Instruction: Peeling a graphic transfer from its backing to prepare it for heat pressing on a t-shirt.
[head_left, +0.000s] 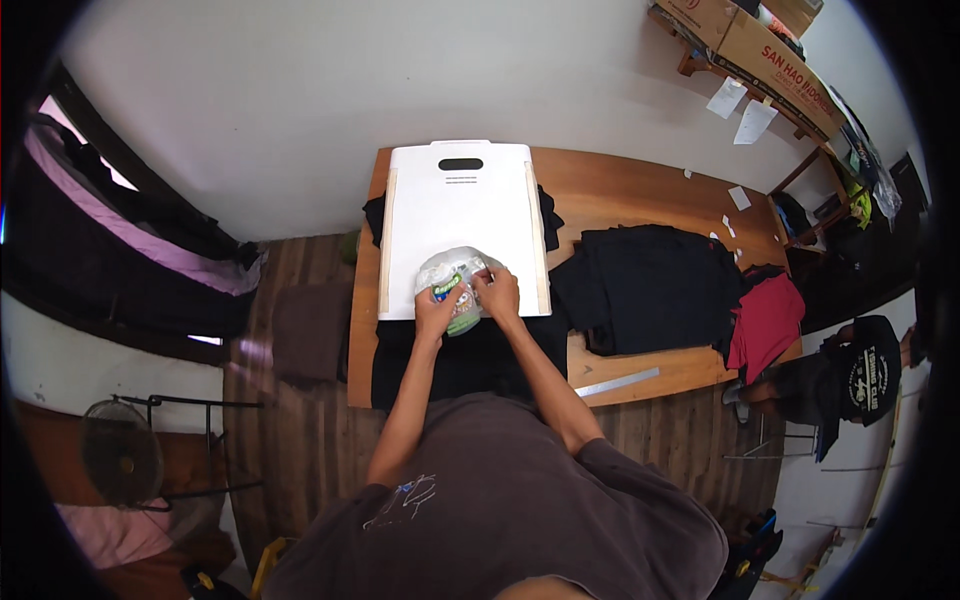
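Observation:
Both my hands meet over a clear plastic bag [455, 272] with white and green contents, held just above a white folding board [462, 215]. My left hand [437, 308] grips the bag's near left side. My right hand [497, 290] pinches its right edge. The board lies on a black garment [460, 355] spread over the wooden table [640, 190], with black cloth showing past the board's edges.
A pile of black garments [650, 285] and a red one [765, 320] lie on the table's right. A metal ruler [617, 382] rests by the near edge. Shelves with cardboard boxes [760, 50] stand far right; a fan [122, 455] stands left. A person in a black cap [860, 370] sits right.

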